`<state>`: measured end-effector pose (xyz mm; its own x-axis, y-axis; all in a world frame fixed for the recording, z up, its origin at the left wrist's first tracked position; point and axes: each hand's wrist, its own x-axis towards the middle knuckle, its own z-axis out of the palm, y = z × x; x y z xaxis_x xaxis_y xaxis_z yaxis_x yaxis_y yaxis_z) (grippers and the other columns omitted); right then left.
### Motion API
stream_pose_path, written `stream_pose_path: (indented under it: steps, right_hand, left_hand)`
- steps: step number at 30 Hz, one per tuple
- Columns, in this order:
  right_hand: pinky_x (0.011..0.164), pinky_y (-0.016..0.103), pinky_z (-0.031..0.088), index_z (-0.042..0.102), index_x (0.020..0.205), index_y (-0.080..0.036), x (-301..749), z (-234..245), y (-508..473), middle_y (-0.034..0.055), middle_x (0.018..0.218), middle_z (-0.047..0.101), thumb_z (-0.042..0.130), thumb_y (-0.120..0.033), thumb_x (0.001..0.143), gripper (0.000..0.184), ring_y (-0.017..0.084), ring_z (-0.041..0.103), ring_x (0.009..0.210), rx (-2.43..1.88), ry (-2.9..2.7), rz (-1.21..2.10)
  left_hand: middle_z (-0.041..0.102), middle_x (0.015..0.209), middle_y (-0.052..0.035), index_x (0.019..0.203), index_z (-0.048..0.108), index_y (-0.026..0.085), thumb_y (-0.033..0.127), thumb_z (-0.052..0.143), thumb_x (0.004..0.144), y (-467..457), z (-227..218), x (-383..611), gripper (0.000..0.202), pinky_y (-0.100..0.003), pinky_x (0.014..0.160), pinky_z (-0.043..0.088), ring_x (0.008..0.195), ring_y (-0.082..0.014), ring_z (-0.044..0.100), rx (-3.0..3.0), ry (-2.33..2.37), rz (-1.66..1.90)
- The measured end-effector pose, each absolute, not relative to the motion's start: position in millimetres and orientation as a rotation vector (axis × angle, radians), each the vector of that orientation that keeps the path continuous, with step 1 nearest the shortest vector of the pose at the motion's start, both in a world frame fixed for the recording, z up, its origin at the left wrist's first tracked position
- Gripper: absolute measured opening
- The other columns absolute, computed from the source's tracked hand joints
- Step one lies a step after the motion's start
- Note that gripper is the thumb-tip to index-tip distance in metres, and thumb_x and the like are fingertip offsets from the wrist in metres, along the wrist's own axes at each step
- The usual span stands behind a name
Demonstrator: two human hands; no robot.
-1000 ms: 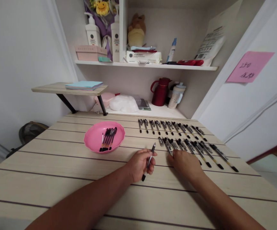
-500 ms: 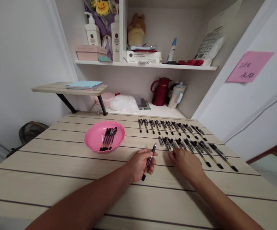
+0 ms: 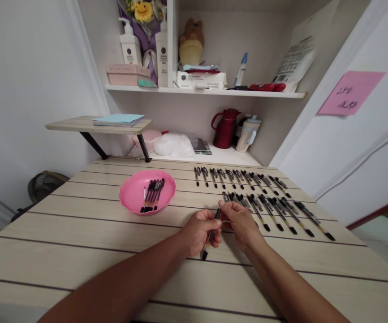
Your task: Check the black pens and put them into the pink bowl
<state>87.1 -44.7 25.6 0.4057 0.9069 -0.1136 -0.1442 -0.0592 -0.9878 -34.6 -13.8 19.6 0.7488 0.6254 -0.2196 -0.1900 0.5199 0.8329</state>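
My left hand (image 3: 202, 233) is closed around a gel pen (image 3: 207, 244), which slants with its black end down toward me. At the pen's upper end, my right hand (image 3: 241, 223) has thumb and fingers pinched together. A small dark piece at those fingertips looks like a pen cap (image 3: 218, 211), mostly hidden by the fingers. Just beyond my right hand lies the nearer row of pens (image 3: 276, 214), with clear, dark-clipped caps among them. A farther row of pens (image 3: 239, 178) lies behind it.
Left of my hands stands a pink bowl (image 3: 127, 197) with several pens (image 3: 152, 195) inside. Behind the table (image 3: 113, 255), a red jug (image 3: 224, 128) and a pale tumbler (image 3: 247, 133) stand under a shelf. A small raised board (image 3: 62, 124) carries blue papers (image 3: 118, 119).
My right hand has moved left from the nearer row of pens to the upper end of the held pen. My left hand stays around the pen, slightly lower.
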Motion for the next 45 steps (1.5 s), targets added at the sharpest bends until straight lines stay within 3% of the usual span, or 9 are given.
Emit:
stream_pose_path:
  steps: [8,12,15,23,28,33,36,42,45]
  right_hand:
    - [0.046,0.022,0.036,0.054,0.06,-0.017,92,23,-50,-0.0043,0.047,0.051,0.067,-0.046,0.064,0.032,0.008,0.043,0.041,-1.284,-0.798,1.0]
    - [0.04,0.026,0.038,0.052,0.066,-0.018,88,27,-54,-0.0034,0.046,0.052,0.055,-0.054,0.072,0.036,0.012,0.047,0.036,-1.137,-0.787,1.246]
    - [0.036,0.027,0.037,0.049,0.063,-0.018,86,29,-56,-0.0032,0.044,0.051,0.059,-0.05,0.07,0.035,0.013,0.047,0.033,-1.094,-0.799,1.303]
    - [0.048,0.026,0.042,0.06,0.072,-0.015,88,31,-55,-0.0021,0.053,0.055,0.067,-0.042,0.065,0.029,0.011,0.049,0.042,-1.002,-0.775,1.215]
    - [0.048,0.027,0.043,0.059,0.076,-0.015,85,28,-52,0.0008,0.064,0.061,0.068,-0.042,0.065,0.03,0.01,0.05,0.044,-1.012,-0.719,1.214]
    - [0.038,0.027,0.041,0.052,0.067,-0.016,82,30,-55,-0.0023,0.044,0.053,0.063,-0.044,0.07,0.03,0.014,0.049,0.035,-1.025,-0.768,1.304]
    - [0.036,0.028,0.04,0.054,0.07,-0.017,83,31,-57,-0.0041,0.045,0.05,0.062,-0.043,0.07,0.027,0.014,0.049,0.035,-0.977,-0.795,1.306]
    - [0.051,0.023,0.042,0.06,0.072,-0.016,82,28,-53,-0.0035,0.053,0.052,0.066,-0.038,0.068,0.023,0.007,0.043,0.043,-0.929,-0.739,1.182]
    - [0.057,0.023,0.043,0.061,0.072,-0.016,82,26,-51,-0.0016,0.061,0.056,0.068,-0.038,0.066,0.024,0.007,0.045,0.049,-0.916,-0.716,1.18]
  left_hand:
    - [0.055,0.058,0.0023,0.077,0.045,0.016,0.031,0.063,0.066,-13,15,-36,0.026,-0.021,0.04,0.038,0.041,-0.0112,0.055,0.875,0.5,0.463]
    - [0.054,0.057,0.001,0.082,0.05,0.014,0.033,0.057,0.071,-12,15,-36,0.022,-0.022,0.041,0.04,0.043,-0.0127,0.056,0.865,0.47,0.442]
    - [0.054,0.058,0.0016,0.08,0.049,0.015,0.031,0.058,0.07,-12,15,-35,0.021,-0.021,0.04,0.04,0.042,-0.0118,0.055,0.875,0.483,0.454]
    - [0.051,0.052,0.0019,0.08,0.053,0.013,0.035,0.052,0.075,-7,19,-39,0.023,-0.018,0.032,0.023,0.031,-0.0053,0.041,0.915,0.478,0.392]
    - [0.052,0.053,0.004,0.084,0.052,0.015,0.043,0.057,0.072,-9,18,-37,0.03,-0.017,0.033,0.02,0.032,-0.0049,0.041,0.94,0.524,0.45]
    - [0.052,0.055,0.0046,0.076,0.048,0.016,0.042,0.061,0.068,-13,17,-36,0.029,-0.017,0.035,0.027,0.034,-0.0058,0.046,0.954,0.531,0.484]
    - [0.052,0.055,0.0028,0.078,0.051,0.015,0.043,0.054,0.073,-13,18,-36,0.029,-0.018,0.037,0.03,0.037,-0.0077,0.048,0.938,0.507,0.435]
    - [0.045,0.05,0.0044,0.08,0.055,0.013,0.042,0.051,0.076,-6,21,-40,0.029,-0.017,0.034,0.016,0.031,-0.0021,0.03,0.927,0.49,0.383]
    - [0.045,0.051,0.0047,0.085,0.054,0.014,0.044,0.052,0.076,-6,22,-40,0.031,-0.017,0.034,0.013,0.031,-0.0021,0.028,0.91,0.478,0.381]
